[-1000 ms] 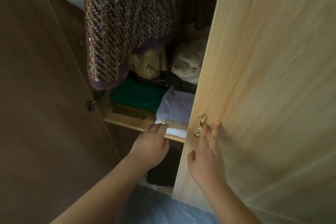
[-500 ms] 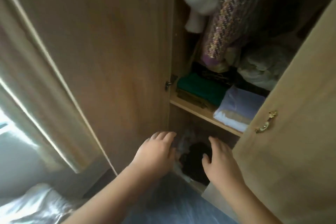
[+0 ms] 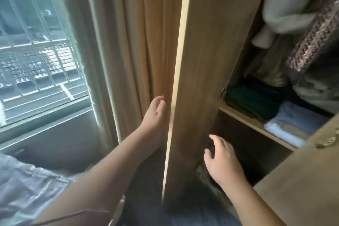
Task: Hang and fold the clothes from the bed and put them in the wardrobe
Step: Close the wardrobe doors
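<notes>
The folded clothes lie on the wardrobe shelf at the right: a green stack to the left and a pale blue stack just beside it on the right, nearer the shelf's front edge. Above them hang a speckled tweed garment and a white fleecy one. None of these is in a hand; both stacks sit above and to the right of the fingers, apart from them.

The right hand hovers in front of the dark compartment under the shelf, its fingers spread and slightly bent, holding nothing. What lies in that compartment is too dark to tell.

The left hand is on the far side of the open left door, just beside its pale edge, palm turned toward the door and fingers loosely curved. It holds nothing; whether the fingertips touch the door or the curtain behind cannot be told.

At the near right stands the other door with a brass handle. Left of the curtain is a barred window, and a pale sheet on the bed fills the near left corner.
</notes>
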The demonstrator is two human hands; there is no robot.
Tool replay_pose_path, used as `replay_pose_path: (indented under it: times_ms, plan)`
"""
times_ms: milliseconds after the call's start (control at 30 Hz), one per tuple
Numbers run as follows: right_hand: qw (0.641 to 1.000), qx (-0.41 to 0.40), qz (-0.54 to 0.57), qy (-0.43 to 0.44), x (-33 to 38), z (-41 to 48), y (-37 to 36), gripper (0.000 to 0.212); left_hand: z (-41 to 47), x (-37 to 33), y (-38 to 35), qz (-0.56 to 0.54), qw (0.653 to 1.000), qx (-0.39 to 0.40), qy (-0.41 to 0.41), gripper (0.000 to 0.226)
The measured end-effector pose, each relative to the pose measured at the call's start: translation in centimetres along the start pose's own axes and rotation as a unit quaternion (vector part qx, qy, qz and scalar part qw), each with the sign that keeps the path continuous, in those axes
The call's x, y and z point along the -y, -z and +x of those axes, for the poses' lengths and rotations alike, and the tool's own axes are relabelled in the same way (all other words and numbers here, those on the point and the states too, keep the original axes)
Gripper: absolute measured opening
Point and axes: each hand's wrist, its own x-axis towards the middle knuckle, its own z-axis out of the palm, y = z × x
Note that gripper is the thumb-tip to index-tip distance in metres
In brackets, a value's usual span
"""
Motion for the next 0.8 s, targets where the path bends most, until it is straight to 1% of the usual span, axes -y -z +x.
replay_pose_path:
  times_ms: [33,100,133,233,333,400,433,533,600,633,733,800]
  plan:
    - [1.0,-0.005,-0.004,-0.004,-0.2,-0.2,0.3,0.051,0.4,-0.4,-0.8,-0.03,0.999,0.026,0.002,0.04]
    - [1.0,-0.018,-0.008,-0.014,-0.9,-0.5,1.2,0.052,0.7,-0.7,-2.5,-0.029,0.998,0.049,-0.008,0.046]
    - [0.999,-0.025,-0.01,-0.02,-1.3,-0.7,1.7,0.052,0.5,-0.4,-3.4,-0.016,0.999,0.038,-0.02,0.047]
    - [0.998,-0.058,-0.009,-0.025,-2.5,-1.2,3.2,0.051,-0.8,1.0,-5.6,-0.017,0.997,-0.002,-0.07,0.037]
    - [0.995,-0.091,-0.009,-0.027,-3.9,-1.5,4.8,0.049,-2.9,1.7,-7.7,0.042,0.992,0.011,-0.115,0.036]
    - [0.993,-0.114,-0.012,-0.03,-5.1,-1.9,5.9,0.048,-4.5,1.7,-9.6,0.06,0.987,0.035,-0.147,0.05]
    - [0.992,-0.124,-0.013,-0.034,-5.8,-2.1,6.5,0.048,-5.1,1.6,-10.8,0.062,0.982,0.05,-0.169,0.053]
    - [0.988,-0.146,-0.004,-0.052,-8.4,-2.5,8.4,0.049,-6.0,1.0,-14.8,0.068,0.967,0.103,-0.224,0.037]
    - [0.986,-0.16,0.002,-0.055,-10.4,-2.6,9.9,0.049,-5.8,0.3,-17.8,0.106,0.95,0.119,-0.267,0.036]
    - [0.984,-0.17,-0.001,-0.055,-11.5,-2.5,10.7,0.049,-5.6,-0.2,-19.4,0.121,0.94,0.124,-0.294,0.043]
    - [0.979,-0.194,-0.009,-0.068,-15.0,-1.6,13.6,0.051,-4.7,-2.0,-24.7,0.129,0.912,0.159,-0.354,0.081]
    - [0.975,-0.214,-0.009,-0.054,-17.3,-0.7,15.9,0.055,-4.0,-3.5,-28.5,0.177,0.882,0.168,-0.404,0.092]
